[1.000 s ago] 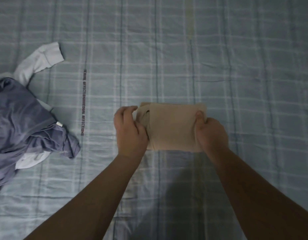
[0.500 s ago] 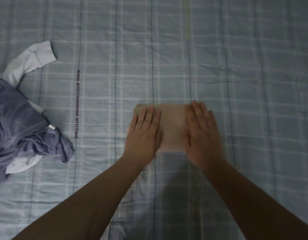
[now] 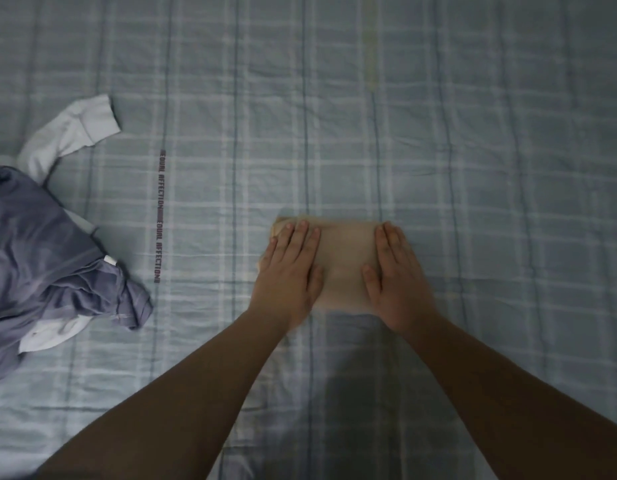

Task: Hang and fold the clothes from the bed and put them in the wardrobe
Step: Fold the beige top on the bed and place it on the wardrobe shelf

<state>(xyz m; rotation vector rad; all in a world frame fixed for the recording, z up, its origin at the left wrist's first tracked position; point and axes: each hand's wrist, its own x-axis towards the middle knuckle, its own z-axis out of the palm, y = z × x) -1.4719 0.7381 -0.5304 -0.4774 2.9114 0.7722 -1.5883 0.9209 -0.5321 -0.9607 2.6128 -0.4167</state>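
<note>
Bed [image 3: 473,140] fills the view, pale blue checked sheet with a printed text strip [image 3: 159,216] along one line; blue-grey pile [image 3: 50,258] of unfolded clothes sits at the far left edge, a white garment [image 3: 75,133] poking out beyond it; both well apart from the work; tan folded piece [image 3: 345,261] lies flat on the sheet straight in front of the person, roughly centre; compact rectangle, long axis running side to side across the person, short ends left and right; left hand [image 3: 289,271] lies palm-down on the left end, right hand [image 3: 397,275] palm-down on the right end; both flat, fingers [image 3: 302,237] straight and pointing away from the body, pressing the cloth, nothing gripped; a bare strip of tan shows between the thumbs; far left corner looks a bit lumpy, layers peeking past the fingertips; right edge mostly hidden under the right hand; my read: this is the flatten-the-fold step, and the fold itself looks done; key relation for the next move: piece is directly under both palms, one hand per short end, so neither is nearer; a lift would want fingers slid under both ends at once or the stack may sag; if the pile is next instead, it's off to the left, so the left hand is closer; wardrobe not in view, can't say which way the carry goes.
</note>
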